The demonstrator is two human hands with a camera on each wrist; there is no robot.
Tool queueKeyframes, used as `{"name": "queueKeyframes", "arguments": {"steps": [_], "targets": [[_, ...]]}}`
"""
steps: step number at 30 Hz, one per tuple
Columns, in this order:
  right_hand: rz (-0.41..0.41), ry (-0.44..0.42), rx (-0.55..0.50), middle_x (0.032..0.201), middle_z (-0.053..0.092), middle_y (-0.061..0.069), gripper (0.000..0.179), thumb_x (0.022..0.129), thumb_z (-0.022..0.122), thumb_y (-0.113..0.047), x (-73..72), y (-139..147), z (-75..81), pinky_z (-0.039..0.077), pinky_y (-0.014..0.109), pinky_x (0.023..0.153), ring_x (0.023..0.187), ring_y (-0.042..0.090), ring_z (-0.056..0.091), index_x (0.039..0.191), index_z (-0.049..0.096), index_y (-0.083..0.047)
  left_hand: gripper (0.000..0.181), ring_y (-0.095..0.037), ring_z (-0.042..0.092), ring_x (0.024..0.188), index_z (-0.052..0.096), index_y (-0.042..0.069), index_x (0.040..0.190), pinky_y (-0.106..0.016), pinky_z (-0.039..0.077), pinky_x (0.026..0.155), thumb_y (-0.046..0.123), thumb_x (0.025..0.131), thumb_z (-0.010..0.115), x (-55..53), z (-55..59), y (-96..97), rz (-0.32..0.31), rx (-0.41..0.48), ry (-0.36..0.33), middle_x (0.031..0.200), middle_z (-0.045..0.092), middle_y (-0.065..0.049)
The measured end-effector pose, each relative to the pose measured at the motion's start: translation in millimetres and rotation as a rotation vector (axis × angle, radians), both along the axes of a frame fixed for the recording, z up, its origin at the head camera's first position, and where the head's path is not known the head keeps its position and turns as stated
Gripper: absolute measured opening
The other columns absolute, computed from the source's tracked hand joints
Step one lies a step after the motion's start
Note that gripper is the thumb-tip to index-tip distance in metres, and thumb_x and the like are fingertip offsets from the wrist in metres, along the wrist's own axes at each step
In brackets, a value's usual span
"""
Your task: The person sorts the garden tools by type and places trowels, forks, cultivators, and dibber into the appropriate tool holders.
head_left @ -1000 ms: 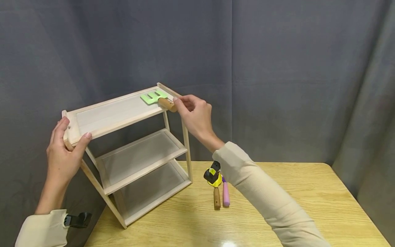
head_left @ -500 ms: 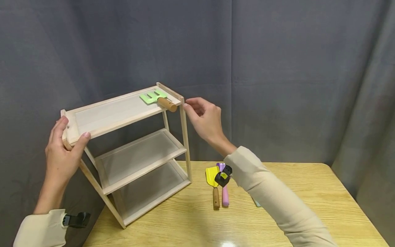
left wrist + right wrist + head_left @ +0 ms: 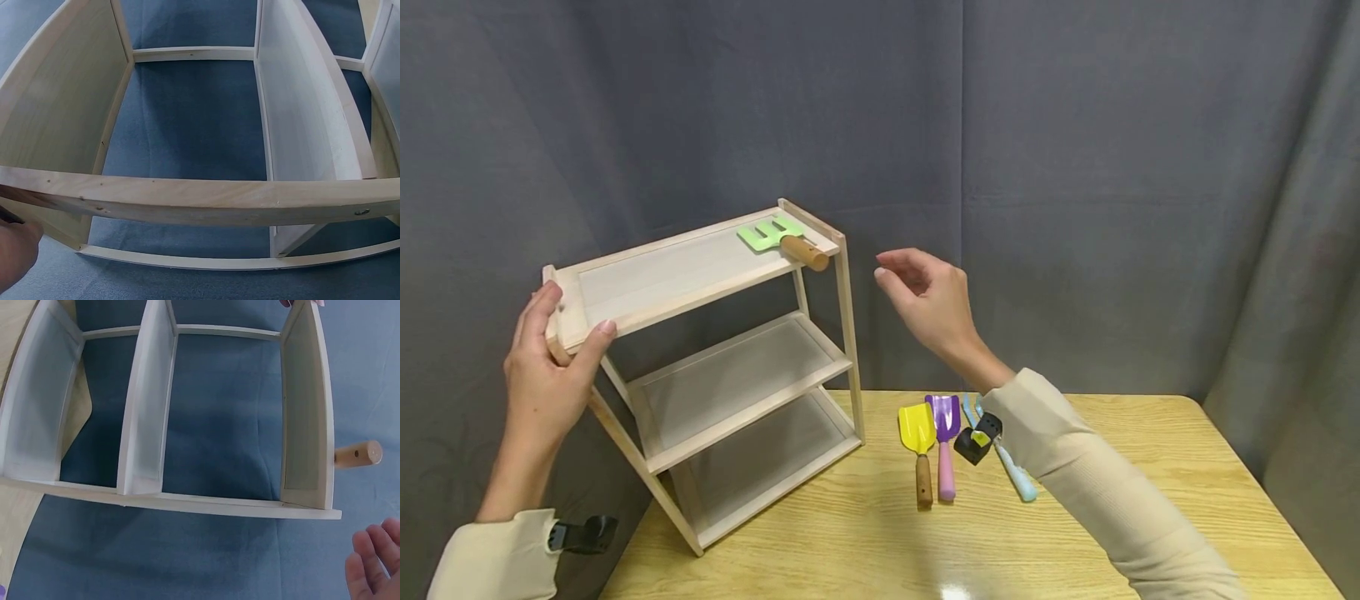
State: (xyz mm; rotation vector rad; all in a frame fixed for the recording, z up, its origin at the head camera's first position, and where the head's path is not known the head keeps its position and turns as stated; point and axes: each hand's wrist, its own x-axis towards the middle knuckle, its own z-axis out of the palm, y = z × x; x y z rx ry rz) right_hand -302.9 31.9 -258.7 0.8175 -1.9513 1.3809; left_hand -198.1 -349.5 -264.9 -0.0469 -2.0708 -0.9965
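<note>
Head view: two hands and one wooden shelf unit (image 3: 662,271) with three boards. The left hand (image 3: 546,362) grips the end of the top board beside it, thumb on the front edge. To its right, well apart, the right hand (image 3: 938,304) hangs in the air, fingers loosely bent and thumb tip parted from them. Of four tools, one, a green fork (image 3: 787,242) with three prongs, lies on the top board to the left of the right hand, near but not touching, its wooden handle jutting past the front edge. Three lie on the table (image 3: 1150,467) below the right hand: a yellow scoop (image 3: 922,463), a purple scoop (image 3: 945,452) beside it and, farthest right, a light blue tool (image 3: 1017,477). A black device (image 3: 975,446) at the right wrist covers that last one's middle, so its kind is hard to tell. From the right wrist, the right hand is cut off at the corner and the fork's green head is hidden behind the board; from the left wrist, only a piece of the left hand shows.
</note>
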Motion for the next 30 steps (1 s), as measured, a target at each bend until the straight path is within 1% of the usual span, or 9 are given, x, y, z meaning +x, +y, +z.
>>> {"name": "queueKeyframes", "arguments": {"steps": [5, 8, 12, 17, 26, 30], "targets": [[0.009, 0.023, 0.035, 0.1, 0.071, -0.001, 0.022, 0.092, 0.063, -0.021, 5.0, 10, -2.0, 0.053, 0.03, 0.074, 0.084, 0.009, 0.065, 0.107, 0.072, -0.007, 0.066, -0.013, 0.021, 0.142, 0.039, 0.003, 0.147, -0.028, 0.013, 0.113, 0.016, 0.088, 0.066, 1.3, 0.9, 0.4, 0.005, -0.001, -0.001, 0.152, 0.034, -0.011], [0.003, 0.032, 0.052, 0.099, 0.07, 0.0, 0.022, 0.092, 0.064, -0.021, 7.2, 17, -4.7, 0.053, 0.033, 0.076, 0.086, 0.011, 0.065, 0.108, 0.072, -0.008, 0.066, -0.012, 0.021, 0.142, 0.039, 0.003, 0.147, -0.029, 0.013, 0.113, 0.017, 0.088, 0.066, 1.7, 1.7, 1.6, 0.003, -0.002, -0.008, 0.153, 0.034, -0.01], [-0.005, 0.051, 0.084, 0.1, 0.068, 0.003, 0.024, 0.09, 0.065, -0.019, 9.7, 26, -11.2, 0.053, 0.039, 0.078, 0.09, 0.015, 0.063, 0.111, 0.07, -0.008, 0.067, -0.011, 0.02, 0.142, 0.038, 0.004, 0.147, -0.029, 0.013, 0.113, 0.018, 0.088, 0.066, 1.9, 1.4, 3.5, -0.006, 0.002, -0.015, 0.153, 0.033, -0.009], [-0.002, 0.079, 0.148, 0.108, 0.067, 0.002, 0.031, 0.089, 0.066, -0.019, 14.0, 36, -21.0, 0.049, 0.039, 0.08, 0.098, 0.017, 0.06, 0.119, 0.067, -0.009, 0.067, -0.013, 0.021, 0.142, 0.039, 0.003, 0.147, -0.028, 0.013, 0.113, 0.018, 0.088, 0.066, 1.5, 0.0, 4.3, -0.002, 0.005, -0.01, 0.153, 0.034, -0.01], [0.022, 0.042, 0.247, 0.118, 0.064, 0.003, 0.038, 0.09, 0.065, -0.02, 22.3, 49, -34.7, 0.047, 0.045, 0.086, 0.106, 0.021, 0.058, 0.127, 0.062, -0.012, 0.067, -0.013, 0.022, 0.142, 0.04, 0.002, 0.146, -0.027, 0.013, 0.113, 0.016, 0.087, 0.067, 0.7, -1.6, 3.9, -0.004, 0.007, 0.002, 0.152, 0.035, -0.011], [0.036, 0.05, 0.298, 0.122, 0.062, 0.002, 0.04, 0.091, 0.065, -0.021, 24.4, 52, -39.3, 0.045, 0.045, 0.09, 0.11, 0.02, 0.056, 0.129, 0.06, -0.012, 0.066, -0.014, 0.022, 0.142, 0.04, 0.002, 0.146, -0.027, 0.013, 0.113, 0.016, 0.087, 0.067, 0.2, -1.0, 3.7, -0.004, 0.008, 0.013, 0.151, 0.036, -0.012]]}}
